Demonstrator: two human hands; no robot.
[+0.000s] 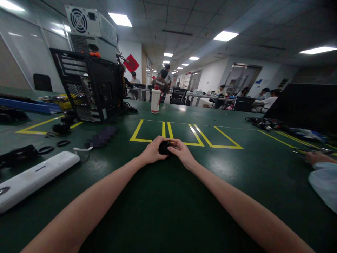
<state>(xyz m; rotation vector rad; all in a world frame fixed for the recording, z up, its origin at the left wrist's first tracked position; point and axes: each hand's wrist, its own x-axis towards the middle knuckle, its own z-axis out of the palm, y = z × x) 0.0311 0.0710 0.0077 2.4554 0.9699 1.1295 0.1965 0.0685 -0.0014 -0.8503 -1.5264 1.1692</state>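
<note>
A small rounded black object (163, 148) is between my two hands, just above or on the green table; its exact kind cannot be made out. My left hand (152, 150) wraps round its left side, fingers over the top and thumb below. From the other side, the fingertips and thumb of my right hand (181, 151) pinch its right edge. Part of the object is hidden by my fingers. Yellow tape outlines (195, 144) on the table lie just beyond both hands.
A black computer case (97, 84) with power supplies (92, 24) on top stands at left. Nearer are a long white device (39, 177), black rings (63, 143) and a pixelated item (102, 137). A white cup (155, 101) stands ahead. Another person's hand (316, 158) is at right.
</note>
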